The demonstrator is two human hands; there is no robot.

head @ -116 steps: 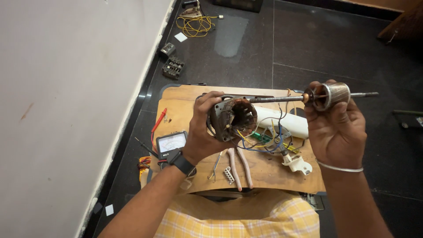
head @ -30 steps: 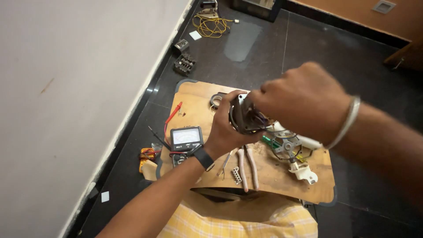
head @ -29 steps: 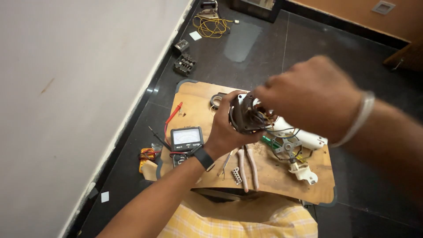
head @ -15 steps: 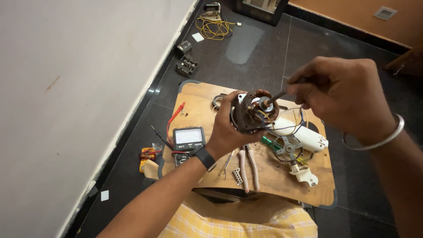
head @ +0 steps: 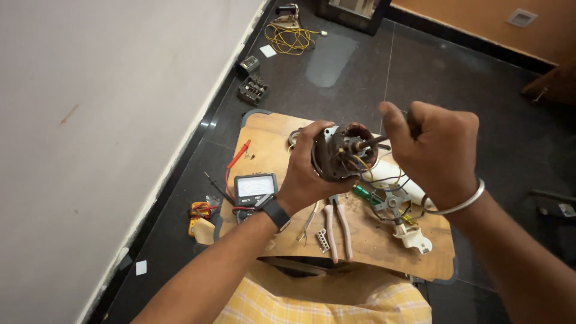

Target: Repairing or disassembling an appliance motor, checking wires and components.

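My left hand [head: 303, 171] grips a brown electric motor stator [head: 343, 155] with copper windings and coloured wires, held above a wooden board [head: 270, 129]. A thin metal shaft [head: 373, 141] sticks out of the motor's middle towards the right. My right hand [head: 438, 153] is closed around the outer end of that shaft, with a metal bangle on the wrist. The rotor body is hidden inside the stator.
On the board lie an analogue multimeter [head: 255, 187] with a red probe [head: 238, 155], pliers [head: 336, 225], a green screwdriver [head: 365, 193], a metal bracket [head: 390, 201] and a white plastic part [head: 414, 237]. Yellow wire [head: 288, 39] and black parts [head: 252, 90] sit on the dark floor by the wall.
Earlier my right hand held the rotor apart from the stator. It has since moved over the motor, and now only the shaft shows, sticking out of the stator.
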